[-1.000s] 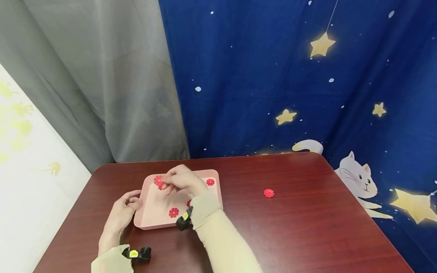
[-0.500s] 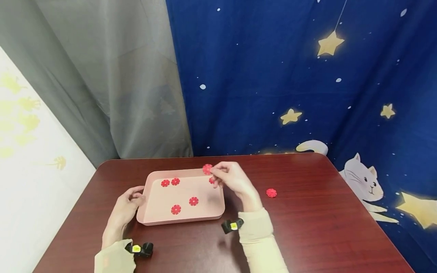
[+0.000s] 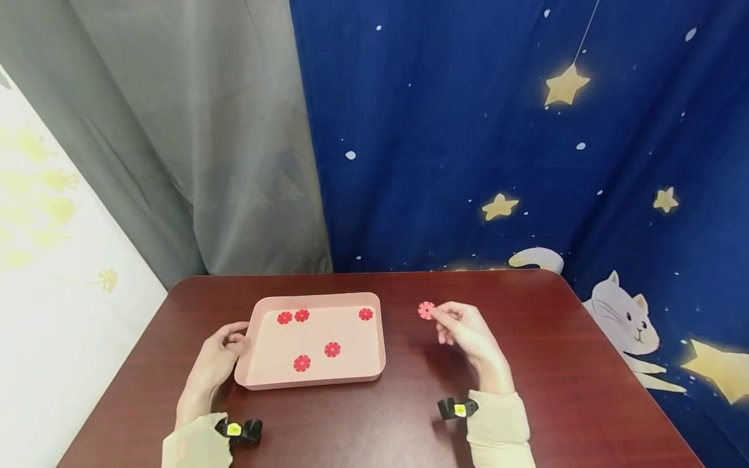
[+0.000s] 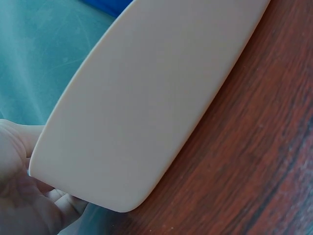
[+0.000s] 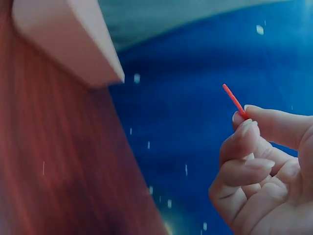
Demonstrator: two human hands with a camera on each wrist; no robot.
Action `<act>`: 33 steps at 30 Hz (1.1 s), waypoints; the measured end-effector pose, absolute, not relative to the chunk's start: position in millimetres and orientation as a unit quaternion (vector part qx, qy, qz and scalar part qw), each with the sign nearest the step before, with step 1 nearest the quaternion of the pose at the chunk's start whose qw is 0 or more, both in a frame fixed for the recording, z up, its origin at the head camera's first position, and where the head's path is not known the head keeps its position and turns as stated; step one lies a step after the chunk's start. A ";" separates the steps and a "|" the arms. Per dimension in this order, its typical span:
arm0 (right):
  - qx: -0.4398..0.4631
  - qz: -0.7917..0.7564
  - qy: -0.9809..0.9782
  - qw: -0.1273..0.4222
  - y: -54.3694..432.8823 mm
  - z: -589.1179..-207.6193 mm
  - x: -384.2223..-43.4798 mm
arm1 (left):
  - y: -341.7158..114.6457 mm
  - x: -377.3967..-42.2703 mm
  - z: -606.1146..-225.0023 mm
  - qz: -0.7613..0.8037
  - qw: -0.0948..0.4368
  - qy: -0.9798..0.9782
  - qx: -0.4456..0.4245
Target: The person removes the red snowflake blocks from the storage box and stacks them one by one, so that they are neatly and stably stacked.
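In the head view a pink tray [image 3: 310, 377] stands on the left half of the table. Several red notched plastic discs [image 3: 332, 350] lie inside it, two of them side by side near its back left. My left hand [image 3: 214, 363] holds the tray's left end by the rim, its fingers partly hidden behind the tray wall in the left wrist view. To the right of the tray, my right hand [image 3: 468, 331] pinches another red notched disc [image 3: 426, 311] between thumb and fingertips. The right wrist view shows this disc edge-on, above the curled lower fingers.
The dark red wooden table [image 3: 374, 429] reaches back to a grey curtain [image 3: 257, 162] and a blue star-printed curtain [image 3: 421, 130]. A white patterned surface [image 3: 58, 292] borders it on the left. Black wrist cameras sit on both sleeves.
My right hand has lifted a red disc from the tray and carried it right, over the table. It now covers the spot where a loose disc lay. My left hand stays at the tray.
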State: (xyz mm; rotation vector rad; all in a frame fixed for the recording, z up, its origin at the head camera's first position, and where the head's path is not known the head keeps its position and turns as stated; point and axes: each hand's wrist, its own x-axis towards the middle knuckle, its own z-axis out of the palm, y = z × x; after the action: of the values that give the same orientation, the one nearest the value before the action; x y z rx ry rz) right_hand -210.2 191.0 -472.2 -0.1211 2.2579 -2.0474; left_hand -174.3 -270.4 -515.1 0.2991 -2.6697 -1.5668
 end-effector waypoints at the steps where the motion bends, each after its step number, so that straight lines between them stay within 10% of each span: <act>1: -0.030 -0.668 0.742 0.044 197.8 -475.4 -208.9 | -270.1 -174.1 -515.2 -0.504 0.016 -0.858 0.095; 33: 0.141 -0.648 0.747 0.057 266.3 -532.8 -204.0 | -270.7 -174.7 -516.8 -0.490 0.024 -0.867 0.084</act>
State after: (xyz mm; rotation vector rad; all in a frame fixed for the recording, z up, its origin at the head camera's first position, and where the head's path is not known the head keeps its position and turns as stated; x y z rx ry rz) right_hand -204.0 266.3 -532.8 0.4271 2.2640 -1.9637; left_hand -174.7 -270.7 -516.8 0.2590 -2.6842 -1.5179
